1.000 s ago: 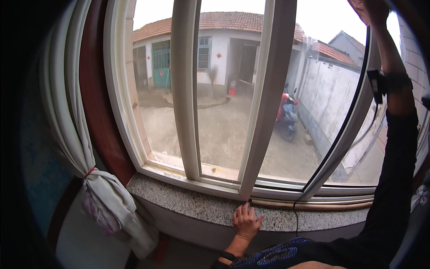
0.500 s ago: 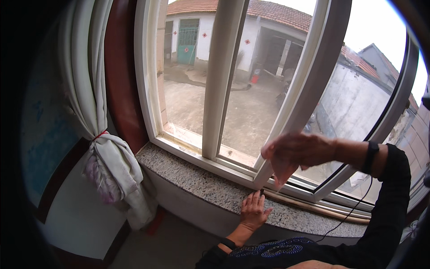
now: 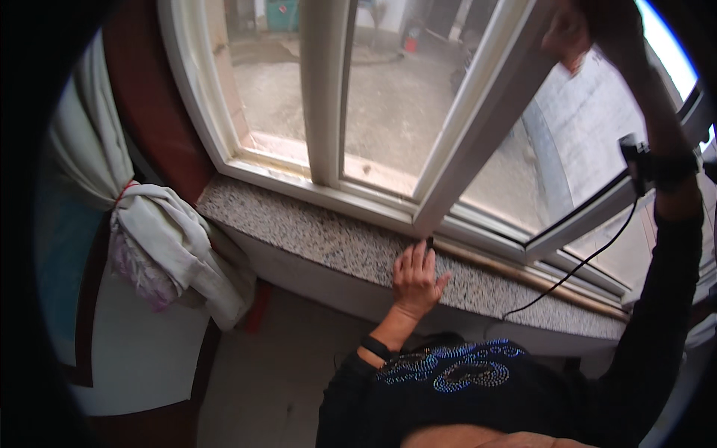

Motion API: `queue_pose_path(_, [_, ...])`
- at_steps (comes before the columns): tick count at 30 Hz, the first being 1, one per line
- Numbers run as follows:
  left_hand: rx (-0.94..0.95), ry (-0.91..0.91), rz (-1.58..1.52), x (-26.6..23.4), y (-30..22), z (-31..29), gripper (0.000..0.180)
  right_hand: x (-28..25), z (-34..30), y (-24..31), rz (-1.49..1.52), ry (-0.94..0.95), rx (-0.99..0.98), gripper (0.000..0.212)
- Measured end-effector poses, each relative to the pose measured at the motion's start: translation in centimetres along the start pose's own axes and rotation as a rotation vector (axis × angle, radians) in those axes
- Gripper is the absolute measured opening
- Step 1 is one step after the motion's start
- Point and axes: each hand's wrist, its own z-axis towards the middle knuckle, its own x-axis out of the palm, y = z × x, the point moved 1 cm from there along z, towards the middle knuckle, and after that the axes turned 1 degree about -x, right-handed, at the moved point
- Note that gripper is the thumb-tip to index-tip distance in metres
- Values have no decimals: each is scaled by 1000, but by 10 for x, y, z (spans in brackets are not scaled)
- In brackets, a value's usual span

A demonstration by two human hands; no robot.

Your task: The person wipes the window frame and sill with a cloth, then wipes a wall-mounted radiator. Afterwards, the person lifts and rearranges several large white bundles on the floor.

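Observation:
My left hand (image 3: 417,282) lies flat on the speckled granite sill (image 3: 321,239), fingers outstretched. Its fingertips are beside a small black piece (image 3: 429,243) at the foot of the window frame. High at the upper right, my right hand (image 3: 565,33) is against the light-coloured window sash (image 3: 489,104). A thin pinkish cloth (image 3: 574,63) appears bunched in its closed fingers; shadow and the hand itself hide most of it. A black device (image 3: 635,153) with a cable sits at my right wrist.
A pale curtain (image 3: 160,224), tied with a red cord, hangs at the left. The black cable (image 3: 575,270) runs from my right wrist down across the sill. Through the glass are a paved yard (image 3: 407,97) and a grey wall.
My right hand has risen from low on the sash to its upper part, taking the pinkish cloth along. My left hand keeps its place on the sill. The view has tilted downward.

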Motion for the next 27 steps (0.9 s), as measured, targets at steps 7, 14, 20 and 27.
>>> queue_pose_path(7, [19,21,-4,1,1,-2,51,148,-164,41,497,363,305,46])
queue_pose_path(14, [29,50,33,2,-1,-3,50,198,-282,74,-184,981,-131,21])
queue_pose_path(20, [8,-9,-89,4,4,-4,43,142,-264,109,-457,366,307,26])
queue_pose_path(27, [-305,-13,-1408,-31,-12,-12,80,203,-255,162,328,199,688,59])
